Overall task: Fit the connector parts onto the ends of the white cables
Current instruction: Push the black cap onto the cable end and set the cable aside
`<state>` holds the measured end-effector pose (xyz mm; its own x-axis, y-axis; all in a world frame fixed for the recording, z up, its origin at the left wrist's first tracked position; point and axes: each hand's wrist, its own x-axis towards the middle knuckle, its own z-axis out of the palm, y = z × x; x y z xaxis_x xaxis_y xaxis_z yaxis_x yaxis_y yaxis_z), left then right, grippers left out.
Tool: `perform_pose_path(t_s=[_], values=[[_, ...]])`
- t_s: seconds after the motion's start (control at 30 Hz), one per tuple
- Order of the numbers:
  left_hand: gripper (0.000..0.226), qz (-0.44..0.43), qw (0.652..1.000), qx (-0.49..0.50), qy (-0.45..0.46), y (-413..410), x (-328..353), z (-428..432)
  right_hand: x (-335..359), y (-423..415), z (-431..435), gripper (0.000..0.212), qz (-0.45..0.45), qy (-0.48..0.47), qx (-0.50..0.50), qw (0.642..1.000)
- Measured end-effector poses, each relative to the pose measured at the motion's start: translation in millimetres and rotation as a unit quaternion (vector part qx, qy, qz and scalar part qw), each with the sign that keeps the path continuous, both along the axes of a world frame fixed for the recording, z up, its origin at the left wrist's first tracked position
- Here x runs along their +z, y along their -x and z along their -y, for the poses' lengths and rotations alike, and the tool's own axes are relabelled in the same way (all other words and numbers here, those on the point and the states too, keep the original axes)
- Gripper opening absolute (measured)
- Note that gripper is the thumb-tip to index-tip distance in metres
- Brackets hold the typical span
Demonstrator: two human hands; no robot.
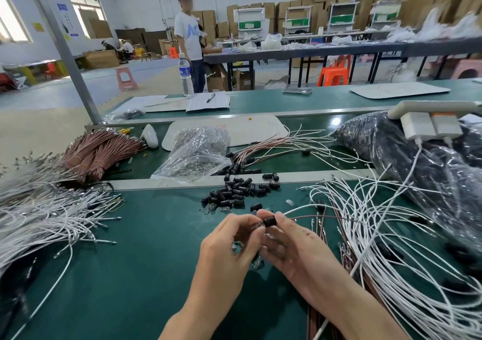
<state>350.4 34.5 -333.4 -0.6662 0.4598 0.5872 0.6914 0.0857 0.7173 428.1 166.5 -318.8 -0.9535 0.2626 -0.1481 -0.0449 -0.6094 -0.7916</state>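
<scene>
The counter (135,248) is matt green; black connector parts (236,195) look like glossy plastic; white cables (391,248) have smooth sheaths; clear bags (198,154) are shiny film.

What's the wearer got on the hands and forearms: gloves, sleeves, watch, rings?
Nothing. The left hand and right hand are bare: no gloves, rings or finger cots show. The left forearm and right forearm are bare to the frame's bottom edge, with no sleeve, watch or wrist strap in view.
</scene>
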Motion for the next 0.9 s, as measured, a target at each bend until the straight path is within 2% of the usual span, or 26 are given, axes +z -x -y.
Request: perform_pose_path(t_s=[0.13, 0.4, 0.47, 0.63, 0.8, 0.9], values=[[0.008, 0.03, 1.0, -0.005, -0.01, -0.6, -0.9, 0.1, -0.6, -1.5, -0.6, 0.036, -0.019, -0.013, 0.018, 1.0], [0.025, 0.066, 0.998, -0.001, -0.014, 0.9, -4.2, 0.1, -9.0, 0.5, -0.5, 0.039, -0.016, -0.014, 0.053, 0.998], [0.023, 0.067, 0.998, -0.005, -0.007, 1.6, -2.2, -0.8, -8.2, 2.1, -1.3, 0.035, -0.013, -0.024, 0.024, 0.999], [0.013, 0.041, 0.999, 0.006, 0.007, 3.0, 0.2, -0.5, -4.4, 4.5, -5.5, 0.021, 0.002, -0.016, -0.128, 0.992], [0.024, 0.052, 0.995, 0.014, 0.079, -0.2, -4.0, -3.7, -3.3, 2.9, 1.5, 0.018, 0.0, -0.063, -0.149, 0.987], [0.034, 0.037, 0.99, 0.054, 0.126, -3.8, -4.7, -4.7, -2.8, 3.7, 4.4, 0.019, -0.011, -0.071, -0.151, 0.986]])
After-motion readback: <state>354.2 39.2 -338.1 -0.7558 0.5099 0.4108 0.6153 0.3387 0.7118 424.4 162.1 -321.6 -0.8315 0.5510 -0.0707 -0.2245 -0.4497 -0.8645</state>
